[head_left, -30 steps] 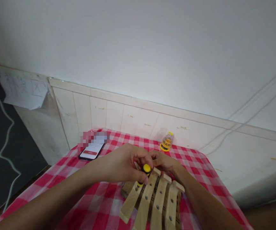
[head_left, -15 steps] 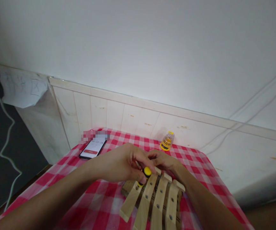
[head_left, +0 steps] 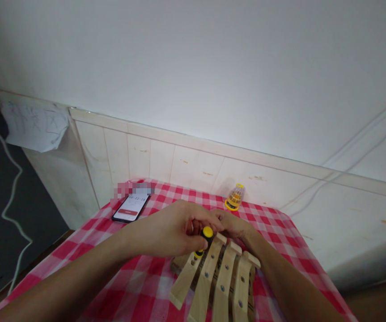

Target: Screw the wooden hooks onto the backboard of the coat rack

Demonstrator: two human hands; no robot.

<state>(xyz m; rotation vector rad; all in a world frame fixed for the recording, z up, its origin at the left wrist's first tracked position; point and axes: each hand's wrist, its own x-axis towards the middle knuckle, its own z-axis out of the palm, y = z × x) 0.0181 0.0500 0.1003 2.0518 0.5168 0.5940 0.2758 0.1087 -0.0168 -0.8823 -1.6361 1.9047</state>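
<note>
My left hand [head_left: 179, 228] is closed round a small yellow-and-black screwdriver [head_left: 207, 233], which stands nearly upright. Its lower end is at a screw on the leftmost wooden strip [head_left: 183, 285]. Beside that strip, several more pale wooden strips [head_left: 225, 286] with bent far ends and screws along them lie side by side on a rough brown base [head_left: 178, 264]. My right hand [head_left: 230, 223] rests curled at the strips' far ends. My left hand covers some of its fingertips, so what they grip does not show.
A phone [head_left: 133, 206] with a running timer lies at the table's left back. A small clear container with yellow ends [head_left: 235, 197] stands near the wall. Under everything is a red-and-white checked cloth [head_left: 139, 286]. A white cable [head_left: 8, 201] hangs at the left.
The yellow end of the screwdriver has shifted slightly, with my left fingers moved a little on its handle. My right hand and the wooden strips stay nearly the same.
</note>
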